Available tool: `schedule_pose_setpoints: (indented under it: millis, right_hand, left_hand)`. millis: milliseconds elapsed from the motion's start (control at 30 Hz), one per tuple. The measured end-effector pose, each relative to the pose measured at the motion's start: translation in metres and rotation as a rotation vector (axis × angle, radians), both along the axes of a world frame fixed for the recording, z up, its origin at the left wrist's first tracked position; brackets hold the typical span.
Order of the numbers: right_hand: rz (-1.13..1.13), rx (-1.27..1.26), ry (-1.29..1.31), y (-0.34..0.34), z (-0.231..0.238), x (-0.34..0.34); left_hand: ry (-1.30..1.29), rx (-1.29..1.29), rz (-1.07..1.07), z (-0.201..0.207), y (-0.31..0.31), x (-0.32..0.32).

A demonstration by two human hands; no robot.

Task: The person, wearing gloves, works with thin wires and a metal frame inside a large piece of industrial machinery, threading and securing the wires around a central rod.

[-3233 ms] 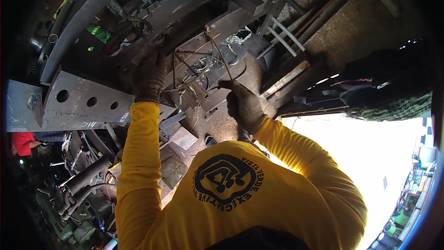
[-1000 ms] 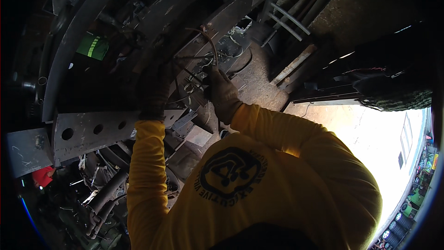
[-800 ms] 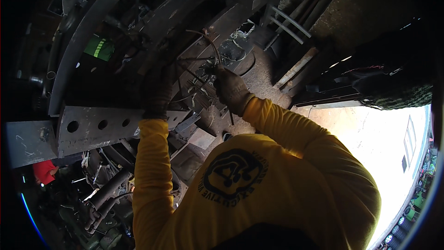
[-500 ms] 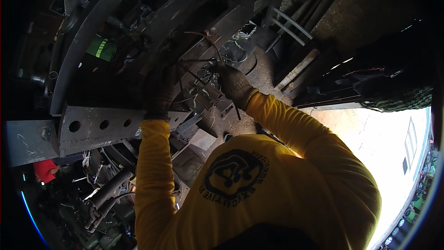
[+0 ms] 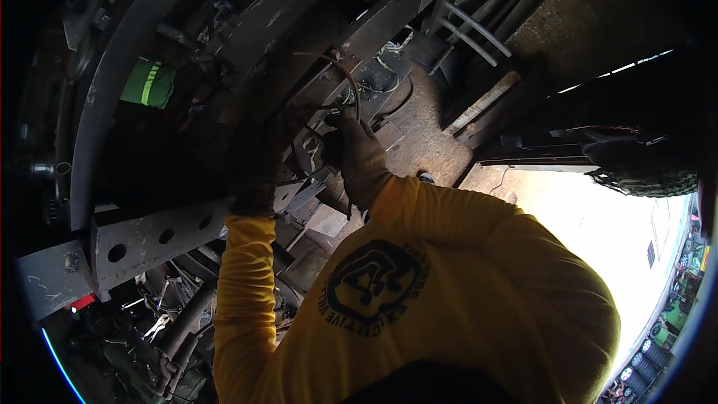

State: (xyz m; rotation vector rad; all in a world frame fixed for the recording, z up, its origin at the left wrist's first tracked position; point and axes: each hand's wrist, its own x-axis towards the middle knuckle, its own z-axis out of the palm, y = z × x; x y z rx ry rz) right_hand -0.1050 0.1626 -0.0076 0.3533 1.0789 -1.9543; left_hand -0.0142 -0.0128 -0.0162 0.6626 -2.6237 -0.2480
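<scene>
My right hand (image 5: 363, 157), in a worn work glove, is closed around a thin dark rod (image 5: 349, 208), whose end sticks out below the palm. Just above the knuckles curves a thin brown strip or cable (image 5: 349, 76); I cannot make out whether the hand also holds it. My left hand (image 5: 256, 168) lies in deep shadow above a steel beam with round holes (image 5: 142, 236), and its fingers are hidden in the dark. Between the hands, thin rods and pale strands (image 5: 311, 150) cross in front of a slanted steel bar (image 5: 374, 28).
A large curved steel piece (image 5: 105, 82) arcs along the left. A green cloth with a yellow stripe (image 5: 148, 84) shows behind it. Pipes and scrap (image 5: 187, 318) crowd the lower left. Upper right stand metal tubes (image 5: 471, 34) and a rusty bar (image 5: 482, 103); bright ground (image 5: 568, 202) lies right.
My right hand has moved down and left, nearer my body, and the rod end below it has shifted the same way. The view has tilted slightly; the left hand stays by the beam.
</scene>
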Motion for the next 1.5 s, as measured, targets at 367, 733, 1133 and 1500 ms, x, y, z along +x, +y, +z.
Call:
schedule_pose_setpoints:
  millis: [367,733,1133,1500]
  right_hand:
    - [0.151,0.135,0.783,0.018,-0.03,-0.025]
    - [0.493,0.392,1.422,0.026,-0.033,-0.07]
    - [0.26,-0.097,0.001,0.042,0.009,-0.031]
    - [0.043,-0.005,-0.062,-0.001,-0.007,-0.003]
  left_hand:
    - [0.1,0.266,0.035,0.038,0.019,-0.008]
    - [-0.004,0.236,0.087,0.038,0.018,-0.008]
    - [-0.059,0.19,0.107,0.032,0.012,-0.007]
    - [-0.07,0.11,0.003,0.007,0.004,0.003]
